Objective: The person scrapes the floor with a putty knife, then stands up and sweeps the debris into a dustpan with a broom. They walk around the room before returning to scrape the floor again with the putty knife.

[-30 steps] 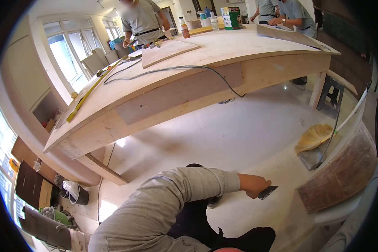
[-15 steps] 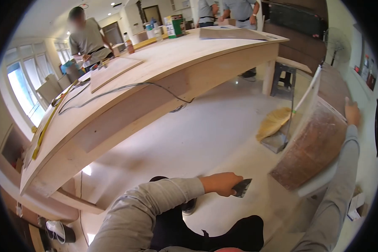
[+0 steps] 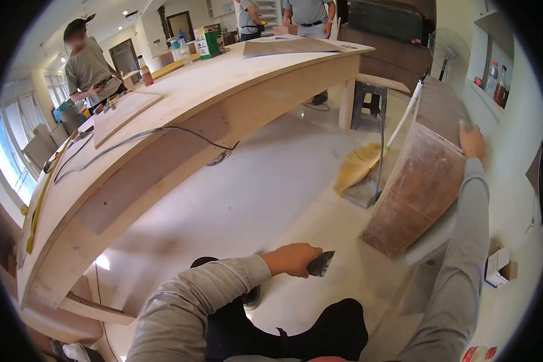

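Note:
My left hand (image 3: 292, 259) is closed around a small dark scraper (image 3: 321, 264) above the pale floor, in front of my legs. The scraper's flat blade points to the right. On the right side, my right hand (image 3: 472, 142) rests at the edge of a brown, dust-marked cabinet (image 3: 410, 190), close to the wall. Its thumb and a finger show apart, with no tool visible in it; the other fingers are partly hidden. A white strip (image 3: 440, 140) runs along the cabinet's edge beside this hand.
A long curved wooden table (image 3: 211, 90) spans the left and back, with a cable (image 3: 157, 130) hanging over its edge. A broom (image 3: 356, 169), dustpan (image 3: 362, 193) and black stool (image 3: 369, 102) stand beyond the cabinet. One person (image 3: 90, 69) is behind the table; others stand farther back.
The view has turned right, so the table and cabinet appear farther left. My left hand still holds the scraper, and my right hand is still on the cabinet. The person at the left has shifted posture.

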A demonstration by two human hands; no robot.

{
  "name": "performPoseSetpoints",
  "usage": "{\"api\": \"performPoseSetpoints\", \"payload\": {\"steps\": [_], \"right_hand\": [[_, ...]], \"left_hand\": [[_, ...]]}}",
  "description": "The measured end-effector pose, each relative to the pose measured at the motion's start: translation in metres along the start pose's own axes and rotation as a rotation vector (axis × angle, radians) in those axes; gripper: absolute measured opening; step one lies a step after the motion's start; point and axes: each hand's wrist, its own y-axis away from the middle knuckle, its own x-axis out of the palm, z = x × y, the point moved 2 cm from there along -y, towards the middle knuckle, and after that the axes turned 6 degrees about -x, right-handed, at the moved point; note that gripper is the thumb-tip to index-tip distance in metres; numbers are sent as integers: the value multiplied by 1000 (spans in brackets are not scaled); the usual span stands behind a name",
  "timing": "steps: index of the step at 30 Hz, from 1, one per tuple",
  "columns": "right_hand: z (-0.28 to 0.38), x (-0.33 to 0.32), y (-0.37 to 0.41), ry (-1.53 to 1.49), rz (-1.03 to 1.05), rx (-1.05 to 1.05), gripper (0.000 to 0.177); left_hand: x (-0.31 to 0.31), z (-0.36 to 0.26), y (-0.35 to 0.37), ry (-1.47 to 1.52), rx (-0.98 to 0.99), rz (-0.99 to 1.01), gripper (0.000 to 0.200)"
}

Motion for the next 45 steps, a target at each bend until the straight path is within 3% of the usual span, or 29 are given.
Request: {"api": "performPoseSetpoints", "payload": {"steps": [5,21,23,24,26,36,38,41,45], "right_hand": [[2,-2,0,-13,24,7,70],[8,-23,11,-115,26,5,65],[4,-15,7,-131,34,4,64],[0,-4,1,-149,-3,-4,64],[1,1,-3,-176,-38,-17,64],[4,-13,9,-186,0,10,64],[2,-13,7,-173,4,18,64],[2,-8,5,-177,-13,1,63],[1,-9,5,-179,-12,-5,63]], "left_hand": [[12,4,-12,-67,-44,78,43],[39,-36,-19,111,-95,78,45],[51,-36,-22,43,97,-61,48],[51,-37,-21,42,91,-69,48],[40,-56,-10,72,54,50,51],[45,-80,18,196,-32,15,44],[33,-87,26,251,-240,112,40],[34,-67,25,163,-88,-56,40],[20,-51,22,142,5,-21,47]]}}
